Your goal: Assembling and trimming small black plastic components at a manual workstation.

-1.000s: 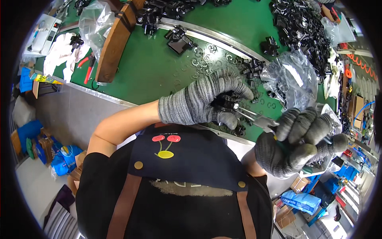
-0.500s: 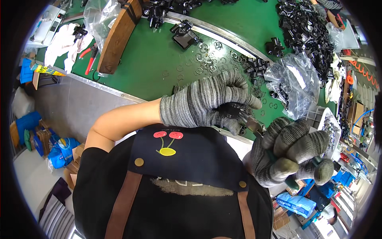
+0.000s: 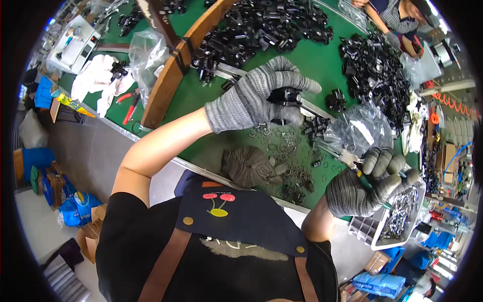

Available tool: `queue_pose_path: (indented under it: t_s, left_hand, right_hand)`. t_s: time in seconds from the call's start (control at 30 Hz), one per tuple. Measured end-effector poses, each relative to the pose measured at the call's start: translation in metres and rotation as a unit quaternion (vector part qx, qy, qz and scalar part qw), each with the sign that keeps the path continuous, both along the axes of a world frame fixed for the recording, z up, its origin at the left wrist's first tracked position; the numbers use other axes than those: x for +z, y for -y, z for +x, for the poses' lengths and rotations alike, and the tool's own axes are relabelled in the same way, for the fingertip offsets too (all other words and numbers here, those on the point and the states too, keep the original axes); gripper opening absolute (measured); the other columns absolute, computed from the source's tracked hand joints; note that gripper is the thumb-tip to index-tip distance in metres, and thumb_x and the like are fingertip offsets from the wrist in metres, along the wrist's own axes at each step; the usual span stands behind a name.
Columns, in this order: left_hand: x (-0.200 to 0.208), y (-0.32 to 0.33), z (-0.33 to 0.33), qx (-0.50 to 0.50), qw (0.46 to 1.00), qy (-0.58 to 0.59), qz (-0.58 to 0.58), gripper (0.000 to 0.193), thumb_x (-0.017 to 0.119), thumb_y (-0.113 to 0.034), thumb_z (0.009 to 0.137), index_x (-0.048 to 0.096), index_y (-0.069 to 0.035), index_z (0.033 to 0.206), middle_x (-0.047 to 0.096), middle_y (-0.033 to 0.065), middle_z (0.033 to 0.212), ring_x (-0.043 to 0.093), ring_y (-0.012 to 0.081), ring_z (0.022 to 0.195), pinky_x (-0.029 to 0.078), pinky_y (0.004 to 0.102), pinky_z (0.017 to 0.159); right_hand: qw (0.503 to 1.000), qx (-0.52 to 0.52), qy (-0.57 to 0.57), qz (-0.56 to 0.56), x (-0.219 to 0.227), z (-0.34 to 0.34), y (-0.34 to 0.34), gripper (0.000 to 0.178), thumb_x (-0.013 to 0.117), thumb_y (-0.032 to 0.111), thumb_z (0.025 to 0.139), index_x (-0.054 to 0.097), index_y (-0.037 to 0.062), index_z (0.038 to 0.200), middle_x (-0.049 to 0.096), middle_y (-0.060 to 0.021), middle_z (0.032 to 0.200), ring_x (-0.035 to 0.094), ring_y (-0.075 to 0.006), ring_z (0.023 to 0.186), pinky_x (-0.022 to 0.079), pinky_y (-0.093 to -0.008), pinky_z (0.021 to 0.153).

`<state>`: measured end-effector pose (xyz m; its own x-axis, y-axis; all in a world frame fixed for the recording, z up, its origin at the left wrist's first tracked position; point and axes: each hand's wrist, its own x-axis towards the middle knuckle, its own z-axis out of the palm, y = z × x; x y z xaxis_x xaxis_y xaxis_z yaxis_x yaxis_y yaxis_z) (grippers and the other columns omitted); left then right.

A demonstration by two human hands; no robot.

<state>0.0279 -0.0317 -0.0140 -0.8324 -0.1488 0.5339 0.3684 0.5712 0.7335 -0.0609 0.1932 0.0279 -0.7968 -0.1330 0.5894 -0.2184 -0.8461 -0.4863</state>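
My left hand [image 3: 254,93], in a grey knitted glove, is raised over the green bench and closed around a black moulded part [image 3: 286,95]. In my gloved right hand [image 3: 365,189] is a pair of green-handled pliers [image 3: 348,158], their metal jaws pointing toward the bench. Between my hands, many small C-shaped retaining rings [image 3: 287,146] lie scattered on the bench top. Small black cylindrical pieces [image 3: 317,127] are heaped beside them. A dark grey glove [image 3: 249,166] lies at the near edge, next to more dark rings [image 3: 297,183].
Heaps of black parts [image 3: 261,25] cover the far bench, with another pile [image 3: 375,75] on the right. A clear plastic bag [image 3: 357,128] sits near my right hand, above a white crate [image 3: 375,236] of small metal pieces. A curved wooden board [image 3: 168,90] stands left, beside red-handled pliers [image 3: 132,108]. Someone works [image 3: 397,20] far right.
My left hand has moved up and away from the pliers, carrying the black part over the bench. My right hand with the pliers has separated from it. The loose glove has come into view.
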Motion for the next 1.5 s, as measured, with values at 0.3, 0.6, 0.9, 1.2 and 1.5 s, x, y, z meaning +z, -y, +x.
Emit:
queue_pose_path:
  t_s: [0.3,0.6,0.9,1.2,1.5]
  left_hand:
    - [0.003,-0.035,0.016,-0.113,0.990,0.038,0.075,0.074,0.088,-0.044,0.059,0.069,-0.016,0.124,0.058,0.0041,0.108,0.058,0.0228,0.103,0.049,0.0355,0.093]
    - [0.004,-0.045,0.022,-0.159,0.986,0.029,0.033,0.066,0.087,-0.043,0.061,0.071,-0.019,0.120,0.058,0.0047,0.110,0.059,0.0234,0.102,0.050,0.0371,0.089]
    - [0.005,-0.054,0.025,-0.177,0.983,0.032,0.050,0.065,0.086,-0.044,0.062,0.071,-0.019,0.120,0.057,0.0056,0.108,0.059,0.0240,0.099,0.049,0.0374,0.087]
    - [0.007,-0.055,0.026,-0.178,0.982,0.009,0.054,0.064,0.084,-0.047,0.064,0.072,-0.014,0.118,0.056,0.0046,0.101,0.057,0.0232,0.092,0.048,0.0369,0.082]
    - [0.000,0.023,-0.028,0.001,0.984,0.002,0.176,0.035,0.078,-0.030,0.086,0.069,-0.013,0.115,0.070,0.0035,0.095,0.065,0.0157,0.080,0.055,0.0294,0.075]
  right_hand:
    - [0.988,0.113,-0.105,0.011,0.020,0.014,0.011,0.022,0.063,0.016,0.097,0.058,0.0136,0.119,0.035,0.0025,0.077,0.032,-0.0082,0.055,0.037,-0.0220,0.046]
    - [0.990,0.091,-0.098,0.034,0.024,0.030,0.005,0.028,0.071,0.015,0.091,0.061,0.0160,0.117,0.036,0.0042,0.069,0.035,-0.0074,0.052,0.038,-0.0224,0.042]
    - [0.991,0.069,-0.108,0.033,0.022,0.037,0.001,0.030,0.073,0.012,0.089,0.062,0.0187,0.116,0.038,0.0046,0.066,0.036,-0.0073,0.048,0.040,-0.0222,0.040]
    - [0.986,0.096,-0.138,0.004,0.017,0.043,0.009,0.028,0.071,0.005,0.088,0.063,0.0183,0.111,0.038,0.0038,0.068,0.034,-0.0078,0.049,0.031,-0.0244,0.035]
    - [0.998,-0.002,-0.054,-0.037,0.014,-0.013,-0.006,0.041,0.062,0.003,0.093,0.050,0.0111,0.131,0.048,-0.0009,0.085,0.041,-0.0083,0.063,0.037,-0.0211,0.049]
